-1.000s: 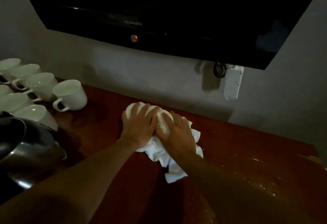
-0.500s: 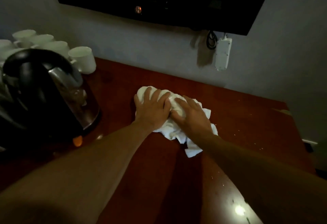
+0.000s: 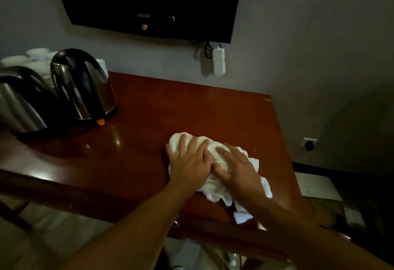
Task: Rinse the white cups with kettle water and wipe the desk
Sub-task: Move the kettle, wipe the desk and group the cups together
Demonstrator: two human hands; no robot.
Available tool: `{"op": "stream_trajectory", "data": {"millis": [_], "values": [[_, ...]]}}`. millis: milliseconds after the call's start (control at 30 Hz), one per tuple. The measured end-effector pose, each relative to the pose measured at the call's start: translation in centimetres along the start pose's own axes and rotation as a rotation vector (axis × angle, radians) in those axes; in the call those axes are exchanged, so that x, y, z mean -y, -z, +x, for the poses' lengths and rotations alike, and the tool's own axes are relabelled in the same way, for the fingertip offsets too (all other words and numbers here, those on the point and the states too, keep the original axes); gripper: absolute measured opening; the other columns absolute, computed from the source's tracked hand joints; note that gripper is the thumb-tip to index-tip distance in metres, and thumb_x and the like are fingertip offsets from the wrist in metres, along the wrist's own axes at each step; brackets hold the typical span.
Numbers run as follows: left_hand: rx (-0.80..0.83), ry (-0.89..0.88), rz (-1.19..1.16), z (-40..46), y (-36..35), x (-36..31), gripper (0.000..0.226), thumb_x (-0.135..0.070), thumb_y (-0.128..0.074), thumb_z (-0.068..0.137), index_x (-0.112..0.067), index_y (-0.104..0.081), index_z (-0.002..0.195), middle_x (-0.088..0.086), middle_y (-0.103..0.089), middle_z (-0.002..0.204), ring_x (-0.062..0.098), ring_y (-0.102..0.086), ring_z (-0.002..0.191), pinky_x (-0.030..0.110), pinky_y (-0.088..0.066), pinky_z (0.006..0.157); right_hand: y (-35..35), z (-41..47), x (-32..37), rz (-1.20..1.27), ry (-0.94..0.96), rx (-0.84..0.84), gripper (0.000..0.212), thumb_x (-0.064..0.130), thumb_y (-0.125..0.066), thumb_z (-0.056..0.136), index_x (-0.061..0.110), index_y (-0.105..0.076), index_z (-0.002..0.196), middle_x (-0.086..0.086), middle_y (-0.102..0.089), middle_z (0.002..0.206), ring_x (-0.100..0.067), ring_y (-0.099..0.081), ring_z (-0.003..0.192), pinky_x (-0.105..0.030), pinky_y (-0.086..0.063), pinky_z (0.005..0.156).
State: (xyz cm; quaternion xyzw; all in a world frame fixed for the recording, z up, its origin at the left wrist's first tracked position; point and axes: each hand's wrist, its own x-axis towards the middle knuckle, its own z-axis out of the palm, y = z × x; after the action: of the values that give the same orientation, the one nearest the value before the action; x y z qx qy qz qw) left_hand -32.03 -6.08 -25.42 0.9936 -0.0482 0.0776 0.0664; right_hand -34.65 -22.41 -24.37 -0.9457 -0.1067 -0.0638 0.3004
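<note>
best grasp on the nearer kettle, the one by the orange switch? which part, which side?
Probably the black handle arching over the kettle, taken from above on the side facing the desk edge. The steel body is wide, tapered and slick. Both the left hand and right hand currently press the cloth.

white cups [image 3: 36, 55]: mostly hidden behind kettles | left kettle [image 3: 19, 101]: cut off by edge
</note>
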Motion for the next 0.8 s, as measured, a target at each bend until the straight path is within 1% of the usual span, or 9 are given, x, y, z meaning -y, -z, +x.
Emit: {"op": "stream_trajectory", "data": {"millis": [100, 233, 300, 367, 400, 500, 600, 700, 800], "values": [[-0.055, -0.050, -0.013, -3.2, 0.1, -1.9, 0.052, -0.043, -0.031, 0.093, -0.029, -0.062, 0.133, 0.002, -0.060, 0.138, 0.036, -0.046, 0.136, 0.072, -0.030, 0.101, 1.1, -3.8, -0.5, 0.008, -0.023, 0.017, 0.058, 0.062, -0.044, 0.094, 0.040, -0.044, 0.148, 0.009, -0.032, 0.159, -0.011, -0.027, 0.146, -0.028, -0.021, 0.119], [-0.036, -0.034, -0.004, -5.5, 0.6, -4.2, 0.052, -0.045, -0.036, 0.092, -0.027, -0.066, 0.130, 0.006, -0.062, 0.137, 0.040, -0.050, 0.133, 0.074, -0.033, 0.097, 2.5, -6.2, -0.3, -0.086, -0.050, 0.029, 0.077, 0.068, -0.015, 0.083, 0.040, -0.036, 0.152, 0.011, -0.026, 0.163, -0.012, -0.020, 0.151, -0.027, -0.015, 0.121], [-0.033, -0.071, 0.025, -5.8, 0.4, -5.0, 0.051, -0.050, -0.050, 0.087, -0.025, -0.067, 0.129, 0.010, -0.061, 0.138, 0.045, -0.050, 0.132, 0.077, -0.032, 0.095, 3.2, -6.3, 0.7, -0.070, -0.087, 0.018, 0.084, 0.067, -0.004, 0.077, 0.043, -0.037, 0.150, 0.009, -0.027, 0.163, -0.011, -0.019, 0.151, -0.028, -0.011, 0.121], [-0.043, -0.110, 0.020, -5.2, -0.1, -5.5, 0.061, -0.055, -0.070, 0.075, -0.022, -0.068, 0.127, 0.013, -0.060, 0.138, 0.050, -0.050, 0.130, 0.079, -0.030, 0.094, 3.4, -5.6, 1.2, -0.078, -0.131, 0.003, 0.089, 0.068, 0.002, 0.073, 0.045, -0.039, 0.149, 0.011, -0.028, 0.163, -0.009, -0.019, 0.150, -0.029, -0.008, 0.123], [-0.082, -0.121, 0.009, -4.7, -0.2, -5.6, 0.060, -0.055, -0.068, 0.074, -0.021, -0.071, 0.123, 0.014, -0.062, 0.136, 0.051, -0.051, 0.128, 0.080, -0.030, 0.092, 3.2, -5.0, 1.1, -0.085, -0.153, -0.024, 0.089, 0.068, 0.002, 0.074, 0.044, -0.042, 0.147, 0.011, -0.031, 0.162, -0.008, -0.021, 0.149, -0.030, -0.009, 0.124], [-0.179, -0.159, -0.009, -2.3, -0.7, -6.2, 0.054, -0.047, -0.041, 0.081, -0.020, -0.076, 0.112, 0.013, -0.066, 0.128, 0.051, -0.056, 0.122, 0.080, -0.034, 0.089, 2.1, -3.0, -0.9, -0.060, -0.208, -0.119, 0.080, 0.067, -0.007, 0.080, 0.040, -0.051, 0.141, 0.014, -0.041, 0.155, -0.005, -0.029, 0.145, -0.033, -0.014, 0.124], [-0.194, -0.144, -0.058, 1.0, -0.6, -7.1, 0.048, -0.041, -0.038, 0.086, -0.022, -0.076, 0.110, 0.010, -0.069, 0.123, 0.047, -0.059, 0.120, 0.077, -0.039, 0.087, 2.0, -0.4, -3.2, -0.057, -0.210, -0.142, 0.071, 0.061, -0.015, 0.083, 0.040, -0.056, 0.138, 0.012, -0.047, 0.152, -0.004, -0.033, 0.144, -0.035, -0.017, 0.124], [-0.156, -0.140, -0.084, 5.3, -1.9, -7.6, 0.049, -0.042, -0.037, 0.089, -0.023, -0.072, 0.118, 0.009, -0.067, 0.126, 0.044, -0.056, 0.125, 0.075, -0.037, 0.091, 2.1, 3.6, -5.6, -0.070, -0.214, -0.167, 0.065, 0.057, -0.021, 0.086, 0.037, -0.060, 0.134, 0.010, -0.053, 0.147, -0.005, -0.039, 0.140, -0.037, -0.023, 0.121], [-0.089, -0.100, -0.085, 10.5, -3.2, -7.8, 0.050, -0.045, -0.038, 0.092, -0.028, -0.063, 0.131, 0.006, -0.062, 0.136, 0.039, -0.047, 0.136, 0.073, -0.031, 0.098, 2.3, 7.8, -7.7, -0.128, -0.206, -0.166, 0.062, 0.057, -0.022, 0.089, 0.037, -0.060, 0.134, 0.011, -0.052, 0.148, -0.005, -0.038, 0.140, -0.036, -0.024, 0.121]]}}
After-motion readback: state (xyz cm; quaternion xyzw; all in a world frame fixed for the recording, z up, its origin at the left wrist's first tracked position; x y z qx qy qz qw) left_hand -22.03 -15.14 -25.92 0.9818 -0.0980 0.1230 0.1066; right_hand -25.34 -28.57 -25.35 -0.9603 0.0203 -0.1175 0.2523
